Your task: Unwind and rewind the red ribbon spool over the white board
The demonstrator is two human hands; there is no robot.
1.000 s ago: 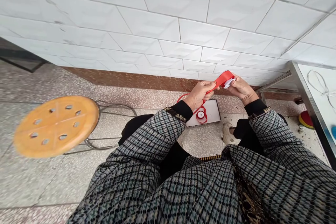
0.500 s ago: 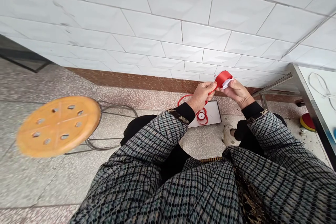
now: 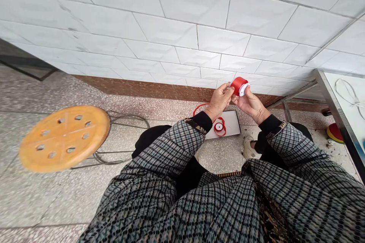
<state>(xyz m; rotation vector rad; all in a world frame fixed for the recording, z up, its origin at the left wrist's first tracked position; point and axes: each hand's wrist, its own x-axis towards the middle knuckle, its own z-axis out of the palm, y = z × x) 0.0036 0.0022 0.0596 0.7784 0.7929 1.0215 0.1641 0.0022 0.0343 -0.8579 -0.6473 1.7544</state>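
I hold a roll of red ribbon with a white core up in front of the tiled wall. My right hand grips the roll from below and behind. My left hand pinches the ribbon at the roll's left side, fingers closed on it. A loose red ribbon strand loops down from under my left hand. On the floor below lies a white flat box with a smaller red ribbon spool on it.
A round orange stool with a wire frame stands at the left. A metal table edge runs along the right, with a red and yellow disc on the floor under it. My shoe rests beside the box.
The stretch of ribbon pulled out between my hands has shortened; my left hand has closed in onto the roll. Both hands and the roll have shifted slightly left.
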